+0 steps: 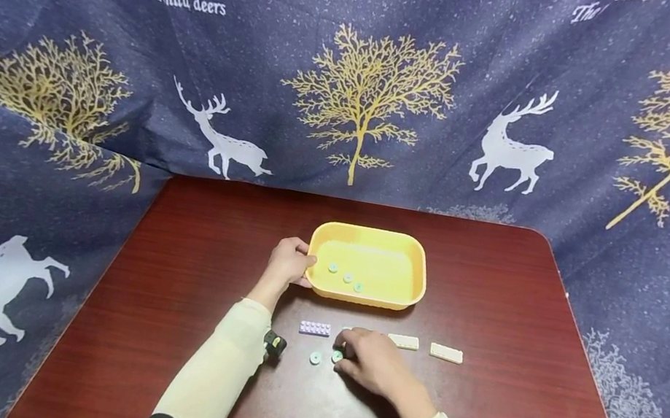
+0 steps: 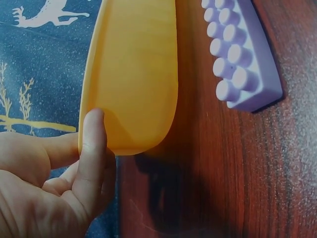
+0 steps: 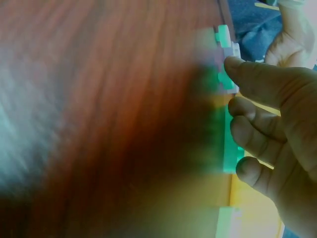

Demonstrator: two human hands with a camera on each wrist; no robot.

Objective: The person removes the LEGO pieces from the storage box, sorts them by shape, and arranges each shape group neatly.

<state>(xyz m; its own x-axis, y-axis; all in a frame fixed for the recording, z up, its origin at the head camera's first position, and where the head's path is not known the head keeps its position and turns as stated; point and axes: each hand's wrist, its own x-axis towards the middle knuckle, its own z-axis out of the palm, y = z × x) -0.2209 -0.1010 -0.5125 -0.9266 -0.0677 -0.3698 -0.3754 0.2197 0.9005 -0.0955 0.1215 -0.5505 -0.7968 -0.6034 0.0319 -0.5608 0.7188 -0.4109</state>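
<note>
In the head view, my left hand (image 1: 291, 261) grips the left end of a yellow bin (image 1: 362, 298), its thumb over the rim. In the left wrist view the thumb presses the wall of the bin (image 2: 133, 74). Three small teal round studded bricks (image 1: 347, 278) lie inside it. My right hand (image 1: 375, 364) is low over the table, thumb and forefinger spread around a teal round brick (image 1: 337, 356). In the right wrist view, that round brick (image 3: 226, 80) sits just beyond the fingertips. Another teal round brick (image 1: 315, 358) lies to its left.
Between bin and right hand runs a row of long bricks: a purple brick (image 1: 315, 328), a green brick (image 3: 230, 141) mostly hidden by the hand in the head view, and two cream bricks (image 1: 447, 353). A dark red wooden table (image 1: 211, 233) meets a blue patterned cloth (image 1: 266, 64) behind.
</note>
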